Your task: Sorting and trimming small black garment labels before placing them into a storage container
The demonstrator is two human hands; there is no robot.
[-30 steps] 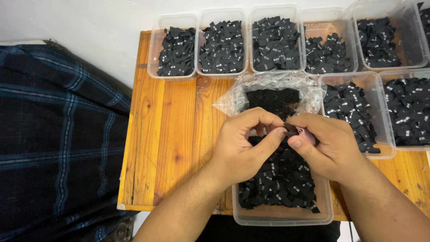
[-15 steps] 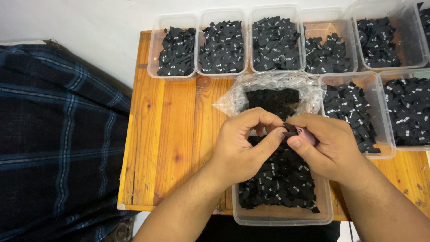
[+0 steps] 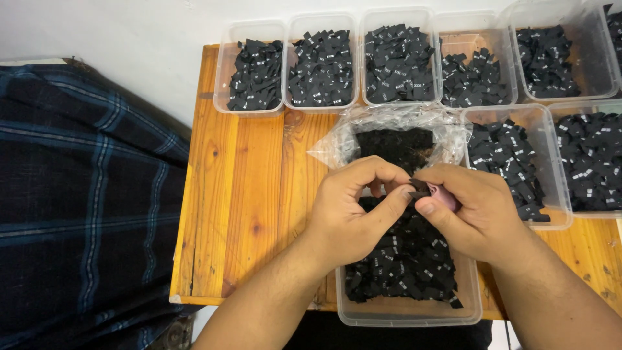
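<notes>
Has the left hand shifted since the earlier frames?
No. The left hand stays over the far end of the clear tub at the table's near edge, its fingers pinching a small black piece.

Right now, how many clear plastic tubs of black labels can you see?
8: five along the back row, two at right, one near tub under the hands. A sliver at the top-right corner may be another.

We are looking at a wooden table of orange-brown planks with dark knots, lying under and to the left of the fingers. Beyond the fingers, a plain white wall is running behind it. Far left of the fingers, a dark blue checked cloth is lying.
</notes>
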